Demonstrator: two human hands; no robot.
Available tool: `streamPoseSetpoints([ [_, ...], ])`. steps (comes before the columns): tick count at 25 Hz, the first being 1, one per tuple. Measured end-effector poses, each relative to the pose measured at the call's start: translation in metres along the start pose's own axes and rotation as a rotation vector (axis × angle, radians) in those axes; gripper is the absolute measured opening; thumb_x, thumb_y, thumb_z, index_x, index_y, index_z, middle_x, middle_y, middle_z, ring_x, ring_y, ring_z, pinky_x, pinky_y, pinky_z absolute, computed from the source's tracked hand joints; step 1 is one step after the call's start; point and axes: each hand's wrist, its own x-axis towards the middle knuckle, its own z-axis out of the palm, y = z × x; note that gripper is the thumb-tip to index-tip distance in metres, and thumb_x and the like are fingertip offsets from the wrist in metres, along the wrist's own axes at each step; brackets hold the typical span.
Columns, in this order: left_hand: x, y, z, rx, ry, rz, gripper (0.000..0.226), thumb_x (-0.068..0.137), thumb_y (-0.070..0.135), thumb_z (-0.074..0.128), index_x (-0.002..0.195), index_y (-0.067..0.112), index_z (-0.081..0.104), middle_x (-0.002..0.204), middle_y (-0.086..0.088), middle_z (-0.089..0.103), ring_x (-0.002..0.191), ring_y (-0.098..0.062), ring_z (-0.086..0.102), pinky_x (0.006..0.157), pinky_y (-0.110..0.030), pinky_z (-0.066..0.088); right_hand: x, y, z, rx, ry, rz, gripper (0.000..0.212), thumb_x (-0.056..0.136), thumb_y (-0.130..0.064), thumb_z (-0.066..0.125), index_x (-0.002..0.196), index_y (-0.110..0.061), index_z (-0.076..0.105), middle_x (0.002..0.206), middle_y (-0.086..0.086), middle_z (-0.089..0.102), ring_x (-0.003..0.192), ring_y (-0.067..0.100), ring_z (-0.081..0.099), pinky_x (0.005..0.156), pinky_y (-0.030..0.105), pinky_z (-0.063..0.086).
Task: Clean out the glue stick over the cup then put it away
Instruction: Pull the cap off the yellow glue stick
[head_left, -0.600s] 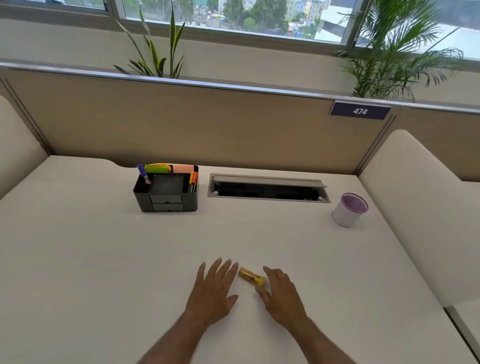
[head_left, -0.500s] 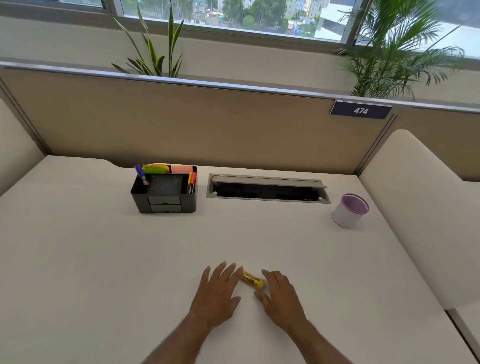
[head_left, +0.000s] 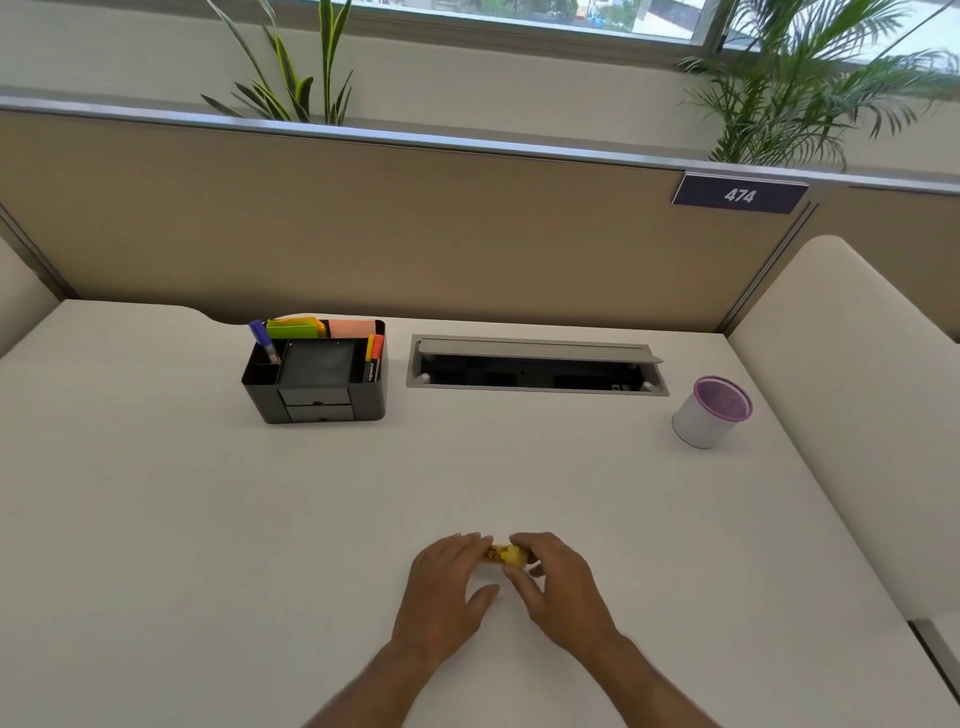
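Observation:
A small yellow glue stick (head_left: 503, 554) lies on the white desk near its front edge, between my two hands. My left hand (head_left: 447, 587) curls over its left end and my right hand (head_left: 558, 587) closes its fingers around the right end. Most of the stick is hidden by my fingers. The white cup with a purple mesh rim (head_left: 711, 412) stands far off at the right back of the desk. A black desk organiser (head_left: 317, 374) with pens and sticky notes stands at the back left.
A grey cable tray with its lid open (head_left: 535, 366) is sunk into the desk between organiser and cup. A tan partition (head_left: 415, 228) closes the back, padded dividers flank both sides, and plants stand behind.
Both hands have closed in from flat on the desk onto the glue stick, fingers now curled around its ends. The camera has tilted down slightly.

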Motion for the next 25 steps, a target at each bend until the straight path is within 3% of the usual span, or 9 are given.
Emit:
streamPoseSetpoints([
  [4, -0.003, 0.016, -0.003, -0.275, 0.189, -0.086, 0.043, 0.083, 0.032, 0.076, 0.124, 0.026, 0.062, 0.121, 0.014, 0.065, 0.11, -0.003, 0.058, 0.096, -0.024, 0.048, 0.002, -0.027, -0.006, 0.041, 0.079, -0.09, 0.031, 0.091, -0.02, 0.068, 0.121, -0.014, 0.064, 0.107, -0.002, 0.064, 0.095, 0.009, 0.06, 0.082, 0.018, 0.053],
  [10, -0.012, 0.023, -0.013, -0.481, 0.255, -0.079, 0.035, 0.08, 0.014, 0.077, 0.109, 0.033, 0.07, 0.098, 0.02, 0.074, 0.089, -0.001, 0.068, 0.075, -0.017, 0.054, -0.003, -0.048, -0.006, -0.025, 0.091, -0.181, 0.02, 0.09, -0.026, 0.07, 0.105, -0.014, 0.066, 0.1, -0.003, 0.07, 0.087, 0.011, 0.065, 0.076, 0.024, 0.055],
  [14, -0.014, 0.019, -0.022, -0.447, 0.202, -0.029, 0.033, 0.082, 0.016, 0.076, 0.11, 0.031, 0.07, 0.093, 0.026, 0.072, 0.082, 0.006, 0.066, 0.071, -0.007, 0.047, -0.002, -0.053, -0.008, -0.063, 0.063, -0.202, 0.02, 0.092, -0.026, 0.067, 0.105, -0.011, 0.066, 0.097, 0.0, 0.073, 0.083, 0.014, 0.067, 0.073, 0.029, 0.057],
  [20, -0.017, 0.014, -0.029, -0.416, 0.14, 0.011, 0.031, 0.083, 0.017, 0.076, 0.107, 0.037, 0.067, 0.084, 0.04, 0.066, 0.079, 0.006, 0.066, 0.069, -0.008, 0.047, -0.004, -0.057, -0.007, -0.077, 0.018, -0.176, 0.022, 0.093, -0.031, 0.064, 0.104, -0.011, 0.064, 0.089, 0.0, 0.074, 0.074, 0.017, 0.068, 0.066, 0.032, 0.057],
  [25, -0.018, 0.012, -0.028, -0.414, 0.123, 0.029, 0.03, 0.084, 0.018, 0.074, 0.109, 0.034, 0.068, 0.091, 0.029, 0.07, 0.079, 0.005, 0.066, 0.069, -0.01, 0.047, -0.006, -0.056, -0.008, -0.114, -0.03, -0.156, 0.027, 0.095, -0.038, 0.059, 0.105, -0.013, 0.06, 0.085, 0.001, 0.074, 0.07, 0.021, 0.069, 0.062, 0.034, 0.056],
])
